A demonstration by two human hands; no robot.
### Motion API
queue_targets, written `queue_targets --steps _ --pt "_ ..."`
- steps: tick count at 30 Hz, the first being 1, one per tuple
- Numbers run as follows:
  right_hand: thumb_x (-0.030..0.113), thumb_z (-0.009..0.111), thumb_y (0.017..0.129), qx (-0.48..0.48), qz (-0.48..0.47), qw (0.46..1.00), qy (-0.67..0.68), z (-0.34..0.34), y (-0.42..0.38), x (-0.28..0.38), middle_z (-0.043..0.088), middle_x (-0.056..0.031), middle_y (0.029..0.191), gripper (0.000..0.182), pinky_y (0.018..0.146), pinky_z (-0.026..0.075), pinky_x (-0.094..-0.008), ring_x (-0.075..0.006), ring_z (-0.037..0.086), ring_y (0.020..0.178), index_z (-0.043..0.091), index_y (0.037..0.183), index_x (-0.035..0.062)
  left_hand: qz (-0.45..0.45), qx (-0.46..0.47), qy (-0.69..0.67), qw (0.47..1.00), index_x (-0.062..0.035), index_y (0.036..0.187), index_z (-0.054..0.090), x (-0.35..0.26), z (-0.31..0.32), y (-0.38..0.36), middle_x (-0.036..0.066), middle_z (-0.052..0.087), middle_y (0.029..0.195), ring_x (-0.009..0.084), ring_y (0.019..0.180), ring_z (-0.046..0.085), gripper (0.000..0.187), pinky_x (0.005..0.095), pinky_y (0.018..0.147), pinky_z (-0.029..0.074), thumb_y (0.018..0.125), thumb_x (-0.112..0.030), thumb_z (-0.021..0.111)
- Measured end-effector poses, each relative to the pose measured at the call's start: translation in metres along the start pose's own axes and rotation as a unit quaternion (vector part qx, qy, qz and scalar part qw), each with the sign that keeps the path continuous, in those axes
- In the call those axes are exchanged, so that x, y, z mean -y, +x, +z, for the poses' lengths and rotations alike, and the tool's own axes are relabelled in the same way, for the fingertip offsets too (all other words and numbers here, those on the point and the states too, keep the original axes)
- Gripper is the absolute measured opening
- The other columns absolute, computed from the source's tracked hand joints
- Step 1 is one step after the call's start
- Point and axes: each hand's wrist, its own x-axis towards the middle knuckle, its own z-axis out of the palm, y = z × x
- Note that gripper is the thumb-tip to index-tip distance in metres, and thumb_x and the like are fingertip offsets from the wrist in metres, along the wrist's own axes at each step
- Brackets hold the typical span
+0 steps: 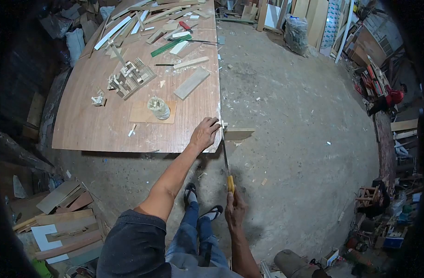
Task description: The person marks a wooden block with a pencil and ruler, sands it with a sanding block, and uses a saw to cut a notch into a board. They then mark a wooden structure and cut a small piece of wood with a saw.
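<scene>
My right hand point(235, 206) is wrapped round the yellow handle of a saw point(230, 184), whose thin dark blade points up toward the table's right edge. At that edge, near the front corner, my left hand point(206, 132) has its fingers bent over a small pale wood piece point(224, 125); the fingertips partly hide the piece. The blade's far end lies close beside this piece. Just right of the edge, a flat wooden board point(240, 134) sticks out.
The wooden table point(82, 125) carries a small wooden model point(131, 78), a jar point(159, 108) on a thin board, a grey wood block point(192, 83) and loose strips. Wood scraps point(73, 231) lie on the floor at left; a stuffed clear bag point(296, 34) stands at upper right.
</scene>
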Motion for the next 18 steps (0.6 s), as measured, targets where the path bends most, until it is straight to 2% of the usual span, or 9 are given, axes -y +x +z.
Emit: queue_targets --steps 2,9,11,12,14,15,17,18 --pt "0.018 0.058 0.100 0.048 0.049 0.996 -0.052 -0.005 0.016 0.027 0.056 -0.0046 0.069 0.039 0.057 0.043 -0.0278 -0.0095 0.049 0.061 0.059 0.135 0.0024 -0.007 0.007 -0.005 1.000 0.0005 0.103 0.070 0.000 0.002 -0.001 0.016 0.063 0.118 0.0341 0.110 0.058 0.023 0.0394 0.095 0.050 0.081 0.001 0.064" --pt "0.017 0.059 0.099 0.016 0.005 1.000 -0.014 -0.002 0.006 0.018 0.051 -0.0012 0.066 0.040 0.053 0.039 -0.0290 -0.0090 0.045 0.059 0.059 0.134 -0.0014 -0.016 0.006 -0.007 1.000 0.0000 0.104 0.070 -0.003 -0.002 -0.001 0.016 0.063 0.119 0.0332 0.112 0.057 0.023 0.0393 0.096 0.050 0.082 -0.001 0.064" --pt "0.018 0.058 0.099 0.044 0.059 0.997 -0.005 0.000 0.025 0.040 0.052 -0.0017 0.066 0.039 0.053 0.039 -0.0278 -0.0083 0.045 0.059 0.060 0.133 -0.0022 -0.025 0.020 -0.006 0.999 -0.0003 0.105 0.070 0.000 -0.001 -0.002 0.015 0.063 0.120 0.0330 0.113 0.057 0.023 0.0395 0.097 0.050 0.082 -0.001 0.064" --pt "0.018 0.058 0.099 0.044 0.057 0.997 -0.002 0.004 0.018 0.030 0.052 -0.0017 0.066 0.039 0.053 0.039 -0.0278 -0.0083 0.045 0.059 0.060 0.133 -0.0022 -0.023 0.015 0.003 1.000 -0.0003 0.104 0.070 -0.001 -0.002 -0.002 0.015 0.063 0.120 0.0330 0.113 0.057 0.023 0.0394 0.097 0.050 0.082 -0.001 0.064" --pt "0.018 0.058 0.100 -0.021 -0.027 0.999 -0.006 0.007 -0.002 0.009 0.054 -0.0014 0.066 0.038 0.053 0.039 -0.0267 -0.0078 0.045 0.059 0.060 0.132 -0.0030 -0.026 0.012 -0.001 1.000 -0.0005 0.104 0.070 -0.003 -0.003 0.000 0.016 0.064 0.118 0.0335 0.113 0.057 0.023 0.0393 0.097 0.050 0.082 -0.001 0.063" --pt "0.018 0.058 0.100 -0.019 -0.027 0.999 -0.009 0.005 0.001 0.006 0.054 -0.0014 0.066 0.038 0.053 0.039 -0.0267 -0.0078 0.045 0.059 0.060 0.132 -0.0030 -0.030 0.011 -0.003 0.999 -0.0005 0.104 0.070 -0.003 0.000 -0.001 0.016 0.064 0.118 0.0335 0.113 0.057 0.023 0.0393 0.097 0.050 0.082 -0.001 0.063" --pt "0.018 0.057 0.100 0.042 0.033 0.996 -0.078 0.002 0.004 0.005 0.055 -0.0009 0.067 0.039 0.053 0.039 -0.0261 -0.0073 0.045 0.060 0.060 0.133 -0.0028 -0.034 -0.002 -0.018 0.999 -0.0007 0.105 0.070 0.001 0.002 0.001 0.016 0.064 0.119 0.0339 0.113 0.057 0.024 0.0393 0.097 0.050 0.082 -0.002 0.064" --pt "0.018 0.057 0.100 0.044 0.037 0.995 -0.082 -0.001 0.001 0.004 0.055 -0.0009 0.067 0.039 0.053 0.039 -0.0261 -0.0073 0.045 0.060 0.060 0.133 -0.0028 -0.038 0.006 -0.017 0.999 -0.0007 0.105 0.071 0.001 0.001 0.000 0.016 0.064 0.119 0.0343 0.113 0.057 0.024 0.0393 0.097 0.050 0.082 -0.002 0.064"
